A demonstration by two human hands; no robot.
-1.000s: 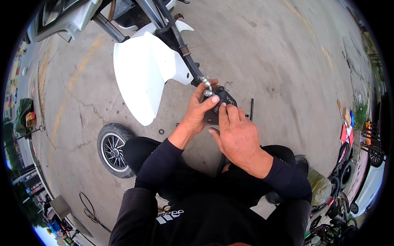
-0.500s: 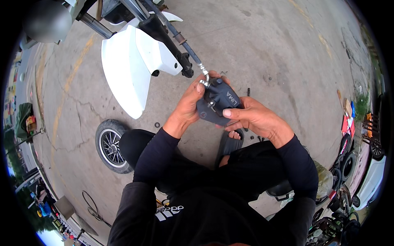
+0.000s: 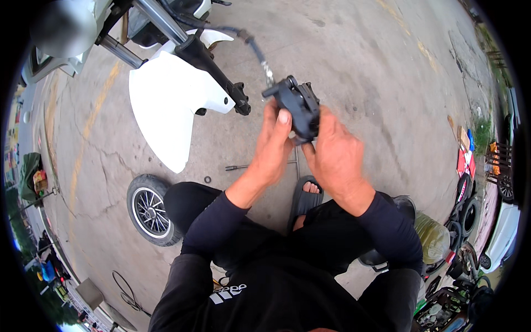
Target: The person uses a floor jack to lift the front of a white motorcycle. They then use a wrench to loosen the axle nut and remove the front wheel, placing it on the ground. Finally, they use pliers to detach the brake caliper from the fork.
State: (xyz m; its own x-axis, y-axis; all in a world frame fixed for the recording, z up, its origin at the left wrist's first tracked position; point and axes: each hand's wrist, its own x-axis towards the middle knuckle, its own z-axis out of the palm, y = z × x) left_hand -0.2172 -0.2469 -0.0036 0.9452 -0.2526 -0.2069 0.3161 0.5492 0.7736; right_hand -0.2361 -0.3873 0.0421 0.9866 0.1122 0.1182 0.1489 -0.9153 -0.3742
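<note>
Both hands hold a black brake caliper (image 3: 298,108) in front of the fork. My left hand (image 3: 272,146) grips its lower left side, the thumb pressed against the body. Fingers of my right hand (image 3: 338,157) close round its right edge. A dark brake hose (image 3: 255,51) with a pale metal end runs from the upper left down to the caliper. Left of the hands is a black fork leg (image 3: 210,69) beside a white front fender (image 3: 163,110). The underside of the caliper and some fingertips are hidden.
A small wheel with tyre (image 3: 152,210) lies by my left knee. On the concrete are a long thin metal tool (image 3: 238,167) and a small dark ring (image 3: 208,179). My sandalled foot (image 3: 307,202) is below the hands. A jug of yellowish liquid (image 3: 432,238) stands at right.
The caliper has been turned over in my hands and raised slightly, so another side faces up. My right hand has rotated upright along its right edge. The hose now bends more.
</note>
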